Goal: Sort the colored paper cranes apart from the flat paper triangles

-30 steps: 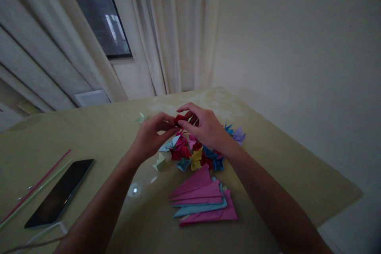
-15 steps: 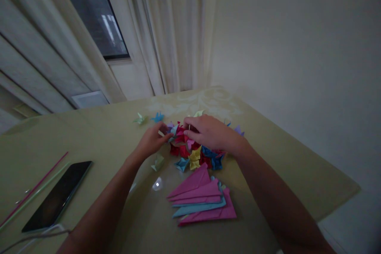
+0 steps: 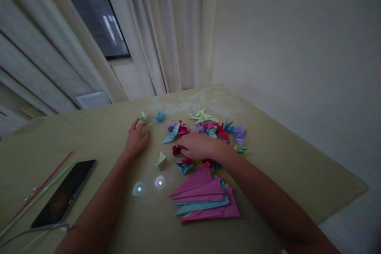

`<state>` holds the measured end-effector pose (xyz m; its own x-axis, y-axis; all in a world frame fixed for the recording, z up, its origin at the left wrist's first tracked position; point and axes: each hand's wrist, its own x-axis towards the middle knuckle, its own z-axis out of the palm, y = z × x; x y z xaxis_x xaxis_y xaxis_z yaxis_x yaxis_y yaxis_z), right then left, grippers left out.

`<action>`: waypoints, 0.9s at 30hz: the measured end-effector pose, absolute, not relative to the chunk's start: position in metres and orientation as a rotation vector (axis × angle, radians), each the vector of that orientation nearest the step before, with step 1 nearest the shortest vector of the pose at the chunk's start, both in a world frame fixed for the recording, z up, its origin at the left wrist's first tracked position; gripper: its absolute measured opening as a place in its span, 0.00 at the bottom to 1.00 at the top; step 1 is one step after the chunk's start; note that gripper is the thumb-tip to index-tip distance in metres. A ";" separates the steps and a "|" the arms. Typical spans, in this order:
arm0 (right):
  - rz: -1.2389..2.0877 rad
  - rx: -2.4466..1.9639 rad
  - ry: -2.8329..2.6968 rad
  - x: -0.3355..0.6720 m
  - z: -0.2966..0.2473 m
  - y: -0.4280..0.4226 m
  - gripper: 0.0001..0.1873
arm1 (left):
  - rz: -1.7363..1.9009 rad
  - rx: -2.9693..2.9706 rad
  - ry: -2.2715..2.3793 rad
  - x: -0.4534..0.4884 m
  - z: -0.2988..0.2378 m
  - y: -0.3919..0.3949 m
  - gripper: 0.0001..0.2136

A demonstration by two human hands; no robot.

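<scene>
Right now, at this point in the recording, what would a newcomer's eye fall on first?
Most likely the bright heap of folded paper shapes near the middle of the picture, with the right hand over it. Next, perhaps, the pink and blue stack just nearer the viewer, then the left hand beside a small pale green shape. The dark phone lies off to the left.

A second earlier, both hands had met around a small dark red folded piece; now they had parted. The left hand (image 3: 137, 139) had swung out leftward, its spread fingers just beside a pale green paper crane (image 3: 143, 117). The right hand (image 3: 197, 145) had dropped low over the paper heap (image 3: 212, 131), covering its middle, and a green folded piece (image 3: 241, 149) had appeared beyond the wrist.
</scene>
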<state>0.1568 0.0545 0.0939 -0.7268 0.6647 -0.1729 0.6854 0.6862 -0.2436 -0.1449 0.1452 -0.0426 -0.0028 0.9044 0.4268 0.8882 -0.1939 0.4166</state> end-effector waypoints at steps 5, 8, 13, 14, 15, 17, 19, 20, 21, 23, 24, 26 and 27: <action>-0.471 1.105 2.748 0.154 0.097 0.047 0.15 | 1.052 2.146 1.958 -0.145 -0.041 0.149 0.20; -0.481 1.120 2.775 0.157 0.100 0.048 0.14 | 1.187 2.081 1.902 -0.139 -0.025 0.146 0.18; -0.510 1.526 3.001 0.164 0.102 0.056 0.12 | 1.419 1.989 1.533 -0.113 0.030 0.129 0.14; -0.519 1.675 3.049 0.165 0.103 0.058 0.14 | 1.407 2.033 1.430 -0.106 0.043 0.123 0.13; -0.532 1.815 3.099 0.166 0.103 0.060 0.17 | 1.379 2.092 1.329 -0.098 0.054 0.116 0.11; -0.575 1.994 3.201 0.169 0.104 0.063 0.24 | 1.280 2.229 1.157 -0.082 0.072 0.102 0.08; -0.649 2.019 3.292 0.172 0.106 0.066 0.23 | 1.221 2.302 1.045 -0.068 0.082 0.089 0.06; -0.705 1.985 3.327 0.173 0.106 0.067 0.18 | 1.227 2.302 1.013 -0.062 0.084 0.085 0.06; -0.773 1.937 3.355 0.174 0.107 0.068 0.11 | 1.259 2.278 0.991 -0.057 0.084 0.082 0.06; -0.917 1.865 3.388 0.176 0.108 0.070 0.04 | 1.347 2.193 0.969 -0.051 0.083 0.078 0.09; -0.977 1.852 3.392 0.177 0.109 0.071 0.05 | 1.393 2.148 0.963 -0.049 0.082 0.078 0.10; -1.062 1.849 3.380 0.178 0.109 0.071 0.05 | 1.480 2.067 0.959 -0.046 0.081 0.078 0.13; -1.087 1.836 3.371 0.178 0.109 0.072 0.04 | 1.513 2.033 0.955 -0.046 0.081 0.079 0.13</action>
<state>0.1776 0.0720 0.1086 -0.3096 0.8504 0.4254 0.4418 0.5248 -0.7276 -0.0459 0.0790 0.0808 0.1674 0.7394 0.6522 0.2701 -0.6706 0.6909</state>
